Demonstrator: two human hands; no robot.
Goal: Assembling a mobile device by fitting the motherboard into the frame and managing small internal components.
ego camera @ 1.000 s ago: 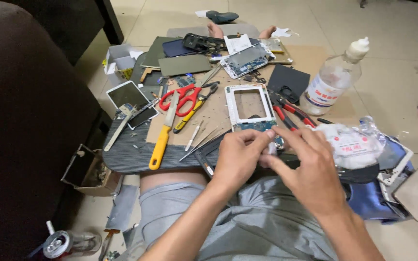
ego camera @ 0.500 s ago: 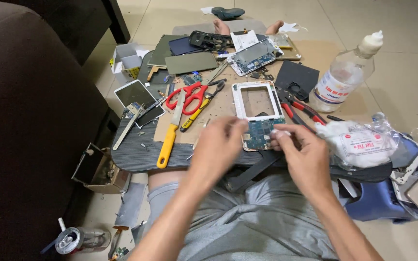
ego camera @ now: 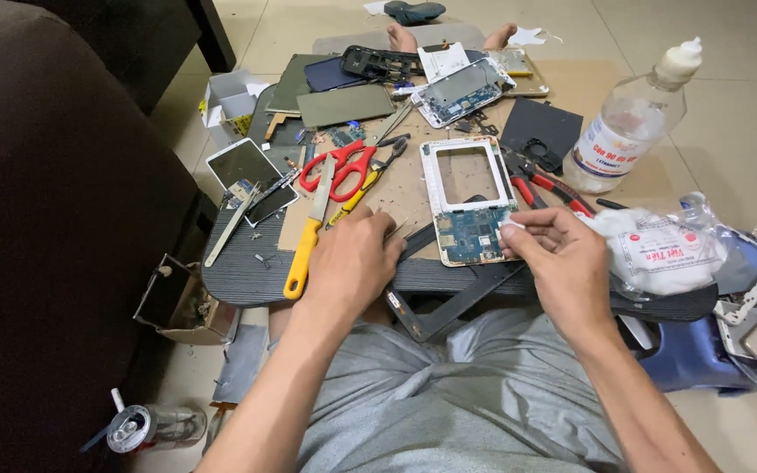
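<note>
A white phone frame [ego camera: 432, 186] lies on a dark work board [ego camera: 238, 271] over my lap, with a blue circuit board [ego camera: 475, 235] in its lower end. My right hand [ego camera: 558, 258] pinches a small white wad [ego camera: 511, 225] at the circuit board's right edge. My left hand [ego camera: 352, 263] rests on the work board just left of the frame. Its fingers are curled around what looks like a thin pointed tool [ego camera: 396, 229].
Red-handled scissors [ego camera: 339, 166], a yellow-handled knife [ego camera: 304, 254], red pliers [ego camera: 549, 188], several phone screens and back covers crowd the board. A plastic bottle [ego camera: 628, 127] and a crumpled plastic bag [ego camera: 659, 250] sit at the right. A dark sofa [ego camera: 45, 219] rises on the left, a can [ego camera: 146, 427] on the floor.
My hands were close together over the circuit board. My left hand has drawn away to the left and settled on the work board, while my right hand stays at the circuit board's edge with the white wad.
</note>
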